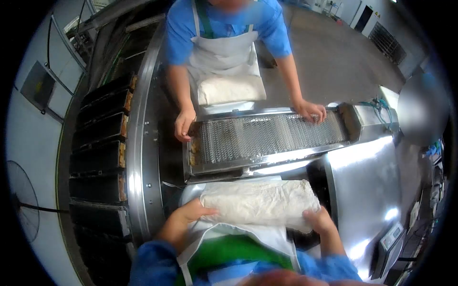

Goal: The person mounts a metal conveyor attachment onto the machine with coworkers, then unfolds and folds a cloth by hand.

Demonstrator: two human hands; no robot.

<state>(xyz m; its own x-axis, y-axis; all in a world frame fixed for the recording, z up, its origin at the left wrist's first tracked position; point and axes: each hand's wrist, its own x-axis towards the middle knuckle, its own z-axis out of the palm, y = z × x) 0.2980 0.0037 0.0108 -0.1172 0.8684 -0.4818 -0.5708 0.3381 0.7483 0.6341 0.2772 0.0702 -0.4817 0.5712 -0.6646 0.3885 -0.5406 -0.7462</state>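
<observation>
A folded cream-white cloth (260, 202), thick and creased, lies lengthwise in front of my apron. My left hand (194, 210) grips its left end, thumb on top and the other fingers hidden beneath. At the opposite end, my right hand (319, 220) is closed on the lower right corner, its thumb on the upper face. Just beyond the cloth runs a narrow metal mesh conveyor (267, 136) in a steel frame.
Across the conveyor stands a co-worker in a blue shirt and white apron (222, 55), both hands at the mesh. A similar folded cloth (231, 89) lies before them. Black trays (98, 157) line the left, past a steel rail. A steel table (365, 181) and digital scale (391, 236) are right.
</observation>
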